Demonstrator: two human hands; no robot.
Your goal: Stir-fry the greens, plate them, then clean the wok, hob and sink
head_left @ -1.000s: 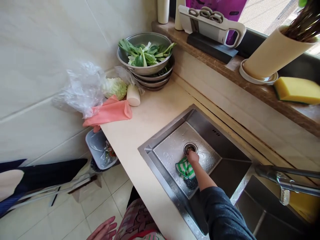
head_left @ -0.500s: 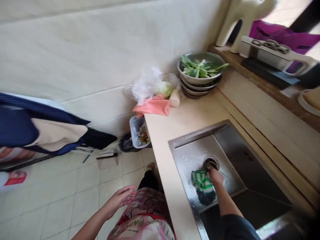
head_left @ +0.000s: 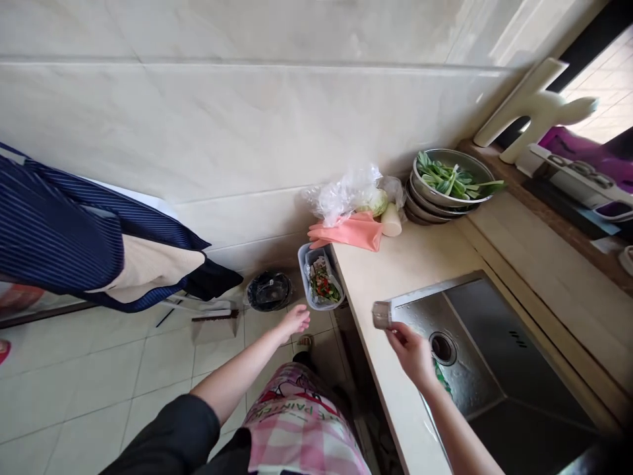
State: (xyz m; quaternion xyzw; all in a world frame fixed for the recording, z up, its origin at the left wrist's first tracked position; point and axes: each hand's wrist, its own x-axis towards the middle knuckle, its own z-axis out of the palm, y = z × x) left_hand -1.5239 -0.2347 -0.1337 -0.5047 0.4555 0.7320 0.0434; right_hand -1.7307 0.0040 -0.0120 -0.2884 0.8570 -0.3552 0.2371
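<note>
My right hand (head_left: 414, 353) pinches a small metal sink strainer (head_left: 382, 315) by its edge, holding it tilted over the counter at the sink's near-left rim. Behind that hand is the steel sink (head_left: 482, 297), with its round drain (head_left: 444, 348) uncovered. A green-and-white cloth (head_left: 442, 377) in the sink is mostly hidden by my right wrist. My left hand (head_left: 295, 321) reaches forward with nothing in it, its fingers loosely bent. Just beyond it, a pale plastic waste bin (head_left: 303, 264) hangs at the counter's edge, with vegetable scraps and red bits inside.
Stacked metal bowls (head_left: 420, 210) with leafy greens (head_left: 452, 179) stand at the back corner. Beside them are pink rubber gloves (head_left: 353, 231), a white radish-like piece (head_left: 391, 221) and a plastic bag (head_left: 346, 194). A black-lined bucket (head_left: 270, 291) and a dustpan (head_left: 216, 326) are on the floor.
My right hand has lifted the strainer out of the drain and brought it left over the counter edge. My left hand has moved forward toward the bin. The view has swung left.
</note>
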